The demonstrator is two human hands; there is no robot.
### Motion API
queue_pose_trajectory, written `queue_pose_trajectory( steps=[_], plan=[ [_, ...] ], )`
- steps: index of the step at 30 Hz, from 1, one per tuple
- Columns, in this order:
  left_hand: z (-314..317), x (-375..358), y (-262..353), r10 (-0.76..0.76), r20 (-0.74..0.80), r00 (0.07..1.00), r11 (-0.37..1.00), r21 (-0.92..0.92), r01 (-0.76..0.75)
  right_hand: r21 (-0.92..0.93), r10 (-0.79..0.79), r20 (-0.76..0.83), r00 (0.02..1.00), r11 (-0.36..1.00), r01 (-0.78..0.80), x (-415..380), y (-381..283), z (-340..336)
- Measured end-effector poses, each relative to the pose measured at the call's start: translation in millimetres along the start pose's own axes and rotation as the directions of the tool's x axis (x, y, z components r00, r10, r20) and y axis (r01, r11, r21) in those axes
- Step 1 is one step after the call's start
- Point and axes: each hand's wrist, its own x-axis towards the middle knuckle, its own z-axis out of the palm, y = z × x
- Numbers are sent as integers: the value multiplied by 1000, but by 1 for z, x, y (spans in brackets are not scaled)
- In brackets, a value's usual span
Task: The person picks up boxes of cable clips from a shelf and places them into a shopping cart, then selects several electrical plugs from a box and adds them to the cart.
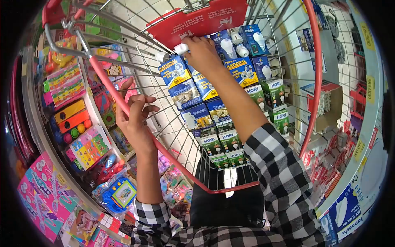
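My right hand (199, 53) reaches into the shopping cart (111, 88) and holds a small white item (181, 49) between its fingers, close to the red panel (197, 24). Below it are blue and yellow National vinyl tape boxes (173, 72), then blue Hannochs boxes (184, 94) and green and white Hori boxes (210, 143). Mega bulb boxes (254, 40) stand at the far right, beside loose white items (242, 51). My left hand (138, 109) is at the cart's left rail, fingers apart and partly curled, with nothing visible in them.
Shelves of toys (74, 119) run along the left, with a blue drawing toy (119, 195) low down. On the right, a shelf edge (368, 82) has yellow price tags, and an open cardboard box (325, 105) holds white items.
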Motion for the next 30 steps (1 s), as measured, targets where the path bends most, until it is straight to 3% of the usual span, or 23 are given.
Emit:
queue_pose_trajectory(
  steps=[2,4,7,12,14,16,17,19,20,22,25,26,28,30],
  plan=[
    [-2,0,0,-12,56,998,1000,10,12,12,11,-49,999,1000,-11,1,-4,5],
    [5,-3,1,7,-27,1000,1000,-4,-7,13,22,-92,996,1000,-20,0,-1,13],
    [5,-2,2,8,13,1000,1000,3,-8,124,-105,-68,992,986,113,0,3,11],
    [-1,-2,1,-11,58,998,1000,26,9,77,-170,-150,974,980,183,3,-1,-6],
    [1,-5,3,-21,40,999,999,35,20,155,-32,-40,999,987,38,-1,-10,-27],
    [1,-3,3,-13,37,999,999,48,11,211,21,-111,994,978,3,-13,-23,-54],
    [1,-3,3,-22,25,999,998,58,20,475,163,-89,983,874,-102,-22,-30,-69],
    [0,-2,2,-27,22,999,999,44,26,852,331,99,938,459,-252,-43,-43,-104],
    [0,-2,2,-30,20,999,999,35,29,932,334,232,914,191,-307,-58,-48,-122],
    [-1,-1,1,-33,21,999,999,32,33,928,315,345,884,-255,-272,-91,-55,-154],
    [4,-3,2,-12,-33,999,1000,27,13,796,206,537,818,-446,-410,-136,-54,-207],
    [2,-2,0,-15,-23,1000,1000,27,16,876,244,433,868,-339,-342,-152,-54,-213],
    [1,-2,2,-17,-1,1000,998,67,17,868,302,467,831,-337,-365,-179,-47,-230],
    [-2,0,0,-5,10,1000,998,61,4,939,267,327,907,-204,-278,-200,-29,-233]
  ],
)
